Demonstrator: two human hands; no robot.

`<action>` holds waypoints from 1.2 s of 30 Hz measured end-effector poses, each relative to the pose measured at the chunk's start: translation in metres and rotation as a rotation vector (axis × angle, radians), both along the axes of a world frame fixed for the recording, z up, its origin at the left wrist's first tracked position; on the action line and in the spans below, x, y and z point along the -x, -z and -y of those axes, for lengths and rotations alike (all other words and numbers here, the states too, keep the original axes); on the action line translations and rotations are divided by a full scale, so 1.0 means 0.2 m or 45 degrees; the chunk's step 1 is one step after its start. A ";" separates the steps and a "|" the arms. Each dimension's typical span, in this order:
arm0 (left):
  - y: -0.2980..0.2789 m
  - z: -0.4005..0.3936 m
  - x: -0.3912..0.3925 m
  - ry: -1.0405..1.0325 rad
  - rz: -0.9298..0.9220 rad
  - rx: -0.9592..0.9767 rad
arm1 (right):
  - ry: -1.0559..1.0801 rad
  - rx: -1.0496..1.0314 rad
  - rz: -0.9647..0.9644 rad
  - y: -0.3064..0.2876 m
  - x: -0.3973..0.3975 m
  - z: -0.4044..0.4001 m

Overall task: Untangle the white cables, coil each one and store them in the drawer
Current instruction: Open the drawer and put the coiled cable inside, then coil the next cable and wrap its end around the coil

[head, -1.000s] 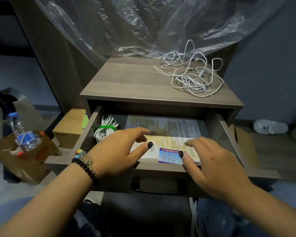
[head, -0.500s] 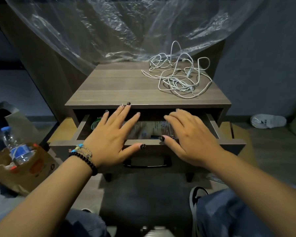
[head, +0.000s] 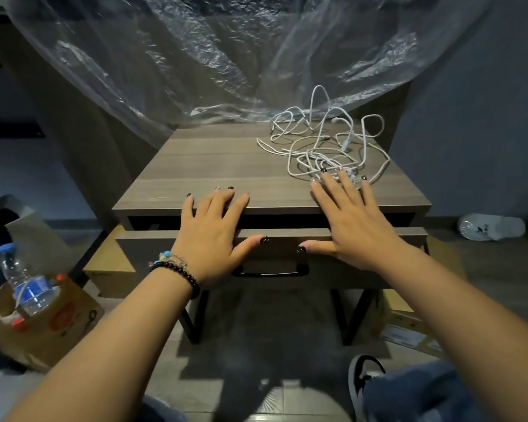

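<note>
**Drawer nearly closed while the tangle is waiting on top**

Both hands are lying flat and spread. The left hand point(head: 209, 236) is pressing on the drawer point(head: 153, 254) front, with its fingers point(head: 215, 197) straight and apart, reaching over the tabletop point(head: 214, 159) edge. The right hand point(head: 357, 226) is reaching forward in the same way, holding nothing; its fingertips point(head: 325, 176) are arriving at the near edge of the cables point(head: 323, 150). The cables are lying in one loose white tangle on the right rear part of the tabletop, not in the drawer.

What could go wrong, in my judgement:
- The tangle is sitting near the right edge. If the right hand is sweeping or pulling one strand, the whole knot may be sliding off to the floor.
- Pulling hard on a single loop could be tightening the knots instead of opening them.
- Some loops are standing up close to the plastic sheet point(head: 226, 65) behind, so they may be catching it when lifted.
- The drawer is almost shut, so it needs opening again for each new coil.

Compared with one second ago, the drawer is now pushed nearly closed, so the papers and the coiled cable inside are no longer showing. The hands are moving from the drawer's inside up toward the tabletop.
</note>
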State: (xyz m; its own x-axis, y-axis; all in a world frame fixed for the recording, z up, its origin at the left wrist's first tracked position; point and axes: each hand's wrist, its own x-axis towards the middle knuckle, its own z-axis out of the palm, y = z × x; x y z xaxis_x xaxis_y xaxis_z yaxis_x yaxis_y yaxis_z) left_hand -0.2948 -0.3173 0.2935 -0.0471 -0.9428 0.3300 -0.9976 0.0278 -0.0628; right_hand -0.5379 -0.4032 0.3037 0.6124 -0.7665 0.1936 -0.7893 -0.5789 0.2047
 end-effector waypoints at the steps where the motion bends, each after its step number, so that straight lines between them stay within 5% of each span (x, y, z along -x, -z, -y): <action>1: 0.01 0.02 0.00 0.007 -0.011 0.049 | 0.009 0.035 0.020 0.01 -0.01 0.01; 16: 0.01 0.15 0.05 -0.065 -0.012 0.358 | 0.114 0.078 0.501 0.06 -0.13 -0.01; 23: -0.10 0.13 0.14 -0.062 -0.340 0.152 | 0.071 -0.322 0.765 -0.14 -0.11 0.03; 29: -0.34 0.43 0.26 0.033 -0.290 -0.043 | 0.101 -0.452 0.827 -0.22 -0.09 0.06; 36: -0.44 1.00 0.32 -0.194 -0.309 -0.179 | 0.103 -0.477 0.715 -0.23 -0.09 0.10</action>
